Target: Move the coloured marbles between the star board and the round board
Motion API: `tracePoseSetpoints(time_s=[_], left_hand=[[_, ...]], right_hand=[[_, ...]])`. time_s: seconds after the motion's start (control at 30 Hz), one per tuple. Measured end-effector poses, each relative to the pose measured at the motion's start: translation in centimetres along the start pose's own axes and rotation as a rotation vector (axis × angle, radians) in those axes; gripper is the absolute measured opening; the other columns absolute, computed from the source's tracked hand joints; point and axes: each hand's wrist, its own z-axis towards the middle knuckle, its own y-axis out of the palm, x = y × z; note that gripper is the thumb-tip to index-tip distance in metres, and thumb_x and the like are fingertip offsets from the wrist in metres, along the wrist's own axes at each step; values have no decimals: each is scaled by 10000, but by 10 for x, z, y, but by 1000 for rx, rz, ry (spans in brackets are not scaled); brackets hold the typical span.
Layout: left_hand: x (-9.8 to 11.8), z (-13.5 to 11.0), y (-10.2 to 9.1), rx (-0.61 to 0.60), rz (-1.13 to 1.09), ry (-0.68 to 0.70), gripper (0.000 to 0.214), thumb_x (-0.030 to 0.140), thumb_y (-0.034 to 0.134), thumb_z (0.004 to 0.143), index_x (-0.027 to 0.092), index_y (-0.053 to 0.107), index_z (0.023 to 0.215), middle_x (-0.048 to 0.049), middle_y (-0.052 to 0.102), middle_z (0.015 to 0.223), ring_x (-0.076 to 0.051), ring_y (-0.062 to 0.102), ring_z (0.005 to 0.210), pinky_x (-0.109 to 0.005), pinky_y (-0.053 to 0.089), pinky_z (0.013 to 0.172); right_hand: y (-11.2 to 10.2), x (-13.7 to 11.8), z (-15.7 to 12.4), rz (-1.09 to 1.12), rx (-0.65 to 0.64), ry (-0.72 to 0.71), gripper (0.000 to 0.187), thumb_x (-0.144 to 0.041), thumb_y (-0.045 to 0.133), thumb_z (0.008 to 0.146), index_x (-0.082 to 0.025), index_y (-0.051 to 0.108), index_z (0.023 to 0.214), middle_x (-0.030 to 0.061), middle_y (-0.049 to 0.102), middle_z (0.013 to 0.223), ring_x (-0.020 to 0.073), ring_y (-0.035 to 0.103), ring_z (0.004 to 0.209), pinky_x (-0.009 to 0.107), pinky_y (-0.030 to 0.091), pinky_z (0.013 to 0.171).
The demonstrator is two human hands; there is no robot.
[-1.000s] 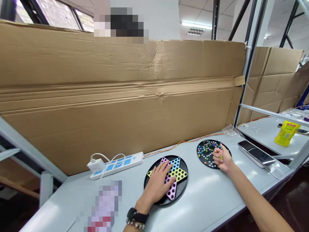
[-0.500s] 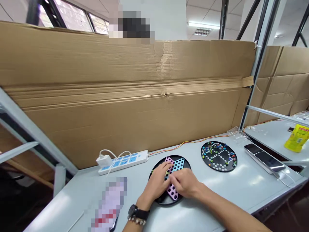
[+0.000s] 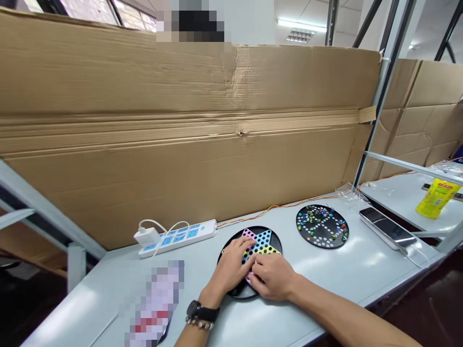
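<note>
My left hand [image 3: 229,270] lies flat with spread fingers on a star-shaped Chinese checkers board [image 3: 262,242], which sits on a round black base [image 3: 231,246]. My right hand [image 3: 271,277] rests against the left hand's fingers, curled over the star's lower arm and hiding it. Whether that hand holds a marble is hidden. To the right stands a round black board [image 3: 321,226] with white dots and several coloured glass marbles. My left wrist wears a black watch [image 3: 202,312] and a beaded bracelet.
A white power strip [image 3: 177,238] with a plugged-in charger lies left of the boards. Behind them, a coloured wire [image 3: 275,209] runs along a tall cardboard sheet [image 3: 181,120]. A phone [image 3: 387,227] lies to the right, and a blurred object [image 3: 155,303] lies near the table's front edge.
My right hand has moved left from the marble board onto the star board, beside my left hand. The marble board now shows uncovered. The view has shifted slightly.
</note>
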Motion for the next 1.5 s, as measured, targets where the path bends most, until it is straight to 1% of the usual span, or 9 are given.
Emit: tracePoseSetpoints(time_s=[0.13,0.37,0.53,0.7,0.87,1.07,1.27,1.4,1.5], left_hand=[[-1,0,0,15,-6,-1,432,407,582,1106,235,807,1433,-137,808,1564,-362,723,1482,-605,586,1314],[-5,0,2,10,15,1,419,465,580,1113,281,811,1410,-104,809,1568,-357,729,1493,-590,617,1286],[-3,1,0,0,12,-8,433,462,576,1109,275,805,1427,-102,808,1563,-355,729,1486,-572,614,1285],[0,1,0,19,10,-11,408,438,570,1109,286,804,1408,-91,818,1532,-346,741,1457,-567,615,1276],[0,1,1,42,10,7,399,443,589,1103,278,817,1386,-102,832,1491,-351,763,1412,-561,654,1231],[0,1,1,30,18,7,396,451,601,1117,258,812,1391,-118,825,1505,-365,760,1411,-580,640,1239],[-3,0,5,53,21,13,359,389,635,1097,283,814,1390,-101,826,1506,-355,758,1429,-570,640,1241],[-6,-1,6,48,8,25,353,394,647,1101,297,800,1404,-91,821,1513,-346,751,1435,-587,629,1253],[-7,-1,7,60,8,31,340,396,638,1114,306,798,1400,-87,822,1497,-346,749,1428,-578,635,1237]], right_hand=[[-21,10,0,-40,32,95,267,-402,647,1096,-265,747,889,63,808,955,232,683,849,342,493,769],[-101,79,-37,-410,136,816,190,-306,622,1125,-207,783,1147,186,785,1255,354,694,1201,421,482,970],[-121,118,-83,-598,32,980,229,-176,573,1090,-167,780,1188,223,786,1217,352,711,1149,409,449,902],[-121,132,-108,-528,42,939,162,-207,591,1117,-215,752,1138,131,803,1182,285,747,1071,370,448,879],[-120,139,-109,-361,114,852,193,-97,561,1019,-224,706,1014,99,802,1119,258,741,1018,360,472,883],[-109,99,-67,90,236,596,93,-170,598,894,-243,618,840,38,732,875,213,664,804,323,506,775],[-69,35,-22,489,6,227,107,-191,754,831,-235,658,818,0,740,857,173,648,772,291,515,755],[-55,30,-14,499,-47,173,165,-139,786,811,-228,654,768,-17,723,811,167,644,769,282,508,756],[-72,47,-5,467,48,250,130,-159,778,897,-225,703,815,1,765,861,179,682,807,295,541,790]])
